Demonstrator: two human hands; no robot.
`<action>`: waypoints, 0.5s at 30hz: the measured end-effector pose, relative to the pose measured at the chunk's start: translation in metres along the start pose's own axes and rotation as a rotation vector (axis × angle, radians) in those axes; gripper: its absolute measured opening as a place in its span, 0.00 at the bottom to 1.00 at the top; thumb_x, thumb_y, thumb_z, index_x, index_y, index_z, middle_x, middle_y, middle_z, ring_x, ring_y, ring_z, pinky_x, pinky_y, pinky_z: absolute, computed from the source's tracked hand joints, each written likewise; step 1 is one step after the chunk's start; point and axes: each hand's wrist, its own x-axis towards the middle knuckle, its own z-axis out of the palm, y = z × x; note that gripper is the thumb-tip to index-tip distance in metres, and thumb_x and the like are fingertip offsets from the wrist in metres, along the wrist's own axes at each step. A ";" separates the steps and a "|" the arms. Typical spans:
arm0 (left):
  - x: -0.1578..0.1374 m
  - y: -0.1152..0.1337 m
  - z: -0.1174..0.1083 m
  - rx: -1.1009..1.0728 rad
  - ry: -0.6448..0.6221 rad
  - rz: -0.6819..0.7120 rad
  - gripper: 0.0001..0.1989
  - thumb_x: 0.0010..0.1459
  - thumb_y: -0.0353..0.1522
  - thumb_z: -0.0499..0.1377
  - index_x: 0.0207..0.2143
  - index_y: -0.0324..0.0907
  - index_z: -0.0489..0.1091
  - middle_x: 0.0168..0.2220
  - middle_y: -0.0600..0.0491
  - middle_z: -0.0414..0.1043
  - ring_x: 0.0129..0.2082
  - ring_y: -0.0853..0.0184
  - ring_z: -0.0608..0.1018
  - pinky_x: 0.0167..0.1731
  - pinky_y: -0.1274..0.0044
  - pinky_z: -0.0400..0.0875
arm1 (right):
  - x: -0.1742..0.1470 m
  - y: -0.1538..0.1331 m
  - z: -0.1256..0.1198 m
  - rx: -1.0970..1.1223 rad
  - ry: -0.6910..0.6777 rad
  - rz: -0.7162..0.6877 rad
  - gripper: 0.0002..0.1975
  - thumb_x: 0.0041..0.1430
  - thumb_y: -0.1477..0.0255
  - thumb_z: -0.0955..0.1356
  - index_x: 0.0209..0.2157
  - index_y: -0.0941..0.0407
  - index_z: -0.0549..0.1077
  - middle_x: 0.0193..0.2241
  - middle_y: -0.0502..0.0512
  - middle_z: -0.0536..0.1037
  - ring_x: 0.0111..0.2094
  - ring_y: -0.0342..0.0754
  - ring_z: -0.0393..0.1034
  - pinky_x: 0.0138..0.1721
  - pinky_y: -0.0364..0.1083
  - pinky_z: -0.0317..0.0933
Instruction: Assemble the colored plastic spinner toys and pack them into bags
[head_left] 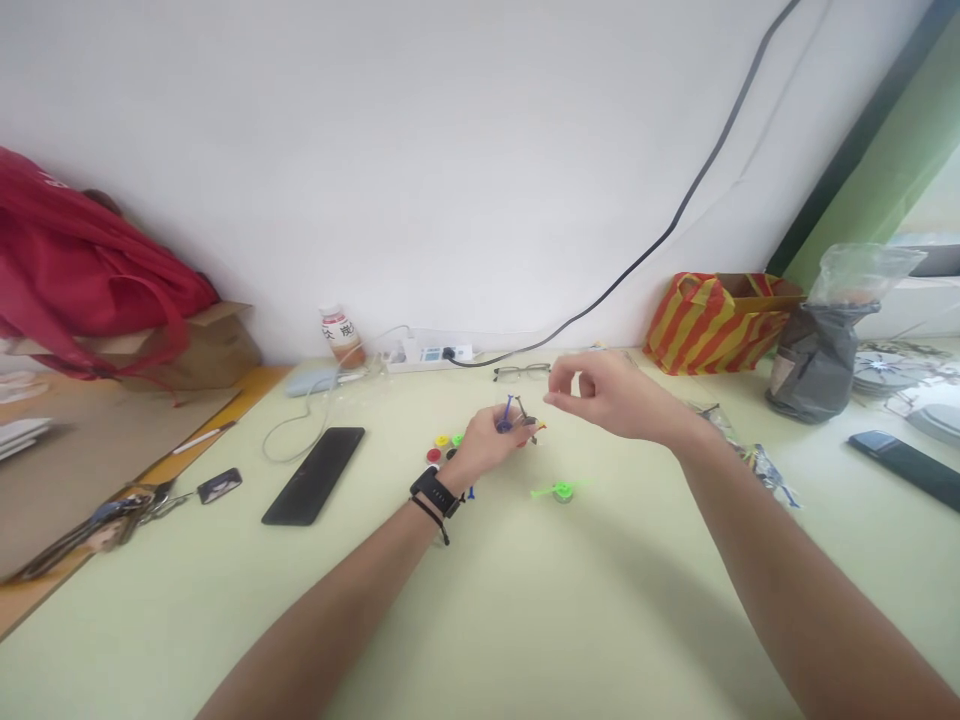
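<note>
My left hand [489, 442], with a black watch [436, 492] on its wrist, is closed around small plastic pieces over the middle of the table. A blue piece [507, 412] with a thin stalk and a dark stalked piece [523, 410] stick up at its fingers. Red and yellow bits show beside the fingertips. My right hand [604, 392] is raised to the right, thumb and forefinger pinched; anything between them is too small to make out. Round caps, among them a red one [433, 456] and a yellow one [442, 440], lie left of my left hand. Nearer me rests a bright green stalked piece [562, 492].
Eyeglasses [521, 373] and a power strip [427, 356] lie near the wall. At left are a black phone [313, 476], a bottle [343, 338] and keys [120, 512]. At right, a plastic packet [765, 465], a striped bag [716, 325] and a grey bag [817, 360].
</note>
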 end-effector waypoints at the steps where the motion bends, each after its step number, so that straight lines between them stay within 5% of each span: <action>1: 0.001 -0.002 -0.001 -0.024 -0.001 -0.013 0.16 0.55 0.43 0.68 0.31 0.41 0.71 0.29 0.54 0.74 0.30 0.67 0.75 0.33 0.75 0.67 | 0.000 0.003 0.002 0.012 -0.120 -0.023 0.09 0.63 0.64 0.68 0.34 0.53 0.77 0.33 0.51 0.80 0.28 0.45 0.69 0.29 0.43 0.57; 4: 0.003 -0.004 -0.002 -0.100 -0.043 -0.027 0.15 0.53 0.40 0.70 0.35 0.40 0.73 0.32 0.53 0.75 0.31 0.68 0.75 0.34 0.75 0.68 | 0.003 0.010 0.019 0.025 -0.464 -0.083 0.08 0.59 0.68 0.71 0.39 0.53 0.80 0.38 0.53 0.81 0.32 0.46 0.72 0.31 0.43 0.60; 8: 0.004 -0.007 -0.002 -0.147 -0.074 0.002 0.18 0.54 0.39 0.70 0.44 0.39 0.75 0.36 0.50 0.78 0.35 0.66 0.78 0.40 0.73 0.72 | 0.010 0.013 0.054 -0.070 -0.708 -0.070 0.15 0.50 0.76 0.73 0.42 0.56 0.80 0.38 0.55 0.81 0.33 0.48 0.73 0.29 0.42 0.59; 12: 0.006 -0.007 -0.004 -0.097 -0.077 0.010 0.20 0.55 0.40 0.70 0.46 0.39 0.75 0.39 0.47 0.79 0.39 0.63 0.80 0.43 0.71 0.74 | 0.013 0.013 0.066 -0.083 -0.752 -0.063 0.19 0.47 0.86 0.66 0.40 0.57 0.79 0.31 0.53 0.80 0.32 0.47 0.73 0.28 0.41 0.57; 15: 0.007 0.000 -0.007 -0.096 -0.089 -0.005 0.25 0.55 0.40 0.70 0.52 0.39 0.73 0.47 0.43 0.78 0.44 0.60 0.81 0.42 0.71 0.75 | 0.013 0.015 0.064 -0.057 -0.727 -0.080 0.18 0.48 0.84 0.68 0.41 0.57 0.79 0.32 0.52 0.80 0.33 0.47 0.73 0.29 0.41 0.58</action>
